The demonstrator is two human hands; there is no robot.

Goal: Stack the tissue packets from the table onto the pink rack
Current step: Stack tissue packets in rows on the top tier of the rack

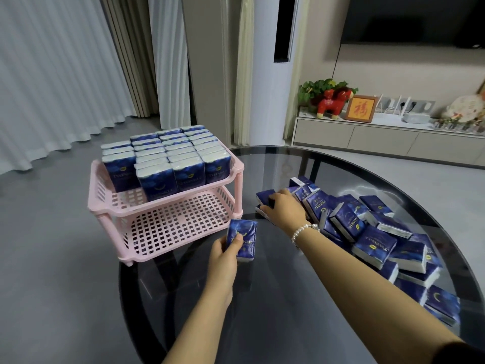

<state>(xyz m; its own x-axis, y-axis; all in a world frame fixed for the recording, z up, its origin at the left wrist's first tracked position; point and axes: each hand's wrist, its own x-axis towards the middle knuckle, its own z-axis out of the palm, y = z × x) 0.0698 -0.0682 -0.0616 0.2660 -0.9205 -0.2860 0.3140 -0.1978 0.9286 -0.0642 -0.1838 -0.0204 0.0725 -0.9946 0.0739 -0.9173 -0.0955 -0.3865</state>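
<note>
A pink two-tier rack (168, 224) stands on the left part of the round glass table (275, 298). Several dark blue tissue packets (168, 158) stand upright in rows on its top shelf; the lower shelf holds nothing. My left hand (224, 254) grips one blue packet (242, 239) just in front of the rack's lower shelf. My right hand (284, 208) reaches forward and curls its fingers over another packet (265, 197) at the near-left edge of the loose pile (380, 237), which spreads over the right side of the table.
A low white cabinet (380, 137) with a red toy figure, a plant and a framed picture runs along the far right wall under a dark screen. Curtains hang at the left. Grey floor surrounds the table.
</note>
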